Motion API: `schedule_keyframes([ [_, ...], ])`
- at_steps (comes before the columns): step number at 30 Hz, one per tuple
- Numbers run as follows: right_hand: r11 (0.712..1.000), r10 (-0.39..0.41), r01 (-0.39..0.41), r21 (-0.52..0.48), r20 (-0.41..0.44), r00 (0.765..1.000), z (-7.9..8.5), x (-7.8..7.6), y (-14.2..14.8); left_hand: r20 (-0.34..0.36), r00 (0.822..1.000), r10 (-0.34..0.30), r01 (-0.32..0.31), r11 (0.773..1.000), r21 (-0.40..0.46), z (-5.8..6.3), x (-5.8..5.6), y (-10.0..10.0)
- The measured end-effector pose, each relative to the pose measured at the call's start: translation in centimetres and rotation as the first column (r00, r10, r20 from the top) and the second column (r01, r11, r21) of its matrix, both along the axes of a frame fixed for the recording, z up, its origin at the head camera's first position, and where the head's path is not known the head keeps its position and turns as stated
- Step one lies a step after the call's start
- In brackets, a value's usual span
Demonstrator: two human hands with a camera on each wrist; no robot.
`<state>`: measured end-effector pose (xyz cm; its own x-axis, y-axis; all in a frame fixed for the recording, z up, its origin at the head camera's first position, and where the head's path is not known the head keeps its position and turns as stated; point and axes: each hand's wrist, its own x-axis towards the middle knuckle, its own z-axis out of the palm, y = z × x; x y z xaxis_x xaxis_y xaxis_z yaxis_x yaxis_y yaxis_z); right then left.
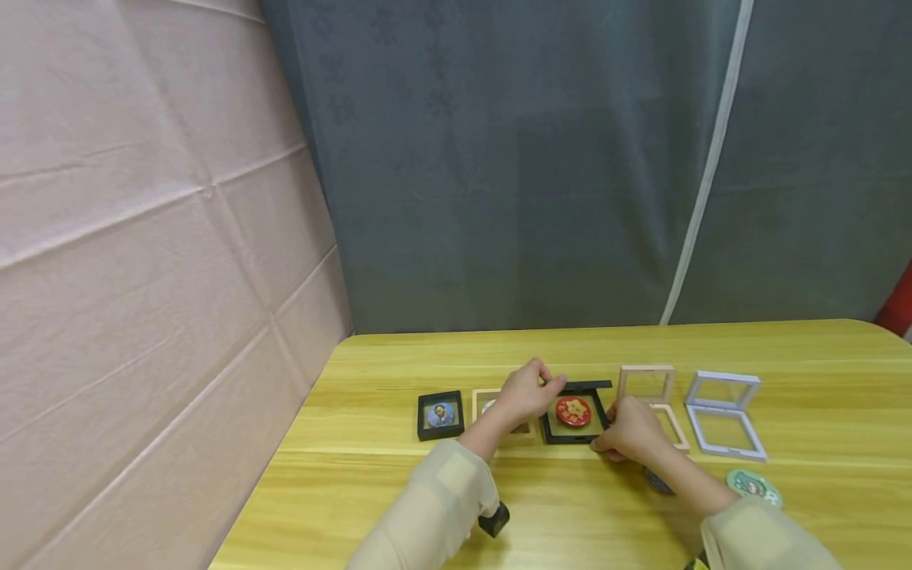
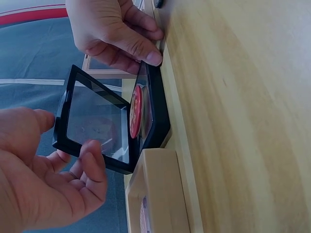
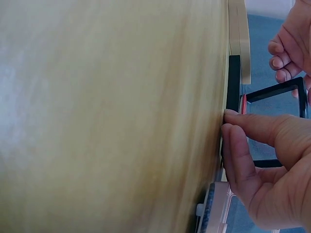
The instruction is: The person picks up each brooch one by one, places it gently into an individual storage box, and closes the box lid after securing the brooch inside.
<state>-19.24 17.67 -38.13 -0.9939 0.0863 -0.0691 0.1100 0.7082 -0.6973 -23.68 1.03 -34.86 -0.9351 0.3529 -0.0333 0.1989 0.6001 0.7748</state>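
A black square display case stands open on the wooden table, its clear-windowed lid raised at the back. On the clear film inside lies a round red badge with a gold star-like figure. My left hand pinches the raised lid by its free edge, thumb on the outer side and fingertips opposite. At the front right corner, my right hand grips the base between thumb and fingers. The right wrist view shows that hand at the base's edge, hiding part of it.
Left of the case are a beige case, partly behind my left wrist, and a black case with a blue portrait badge. To the right stand open beige and white cases. A dark badge and a green badge lie nearer.
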Motion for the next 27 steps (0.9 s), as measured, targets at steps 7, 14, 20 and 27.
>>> schedule_keyframes([
  [7,1.000,0.024,-0.024,0.005,-0.016,1.000,-0.01,0.00,0.20,0.016,1.000,0.004,-0.004,1.000,-0.007,-0.02,0.31,0.04],
  [14,1.000,0.008,-0.007,0.017,-0.021,1.000,-0.15,0.08,-0.01,0.032,0.999,0.010,-0.010,1.000,-0.002,-0.07,0.54,0.08],
  [20,1.000,0.013,-0.013,0.011,-0.026,1.000,-0.09,0.09,0.03,0.017,1.000,0.014,-0.014,1.000,-0.017,-0.19,0.64,0.12],
  [27,1.000,-0.003,0.003,0.006,-0.016,1.000,-0.02,0.15,-0.12,0.006,1.000,0.016,-0.016,0.999,-0.034,-0.44,0.69,0.13],
])
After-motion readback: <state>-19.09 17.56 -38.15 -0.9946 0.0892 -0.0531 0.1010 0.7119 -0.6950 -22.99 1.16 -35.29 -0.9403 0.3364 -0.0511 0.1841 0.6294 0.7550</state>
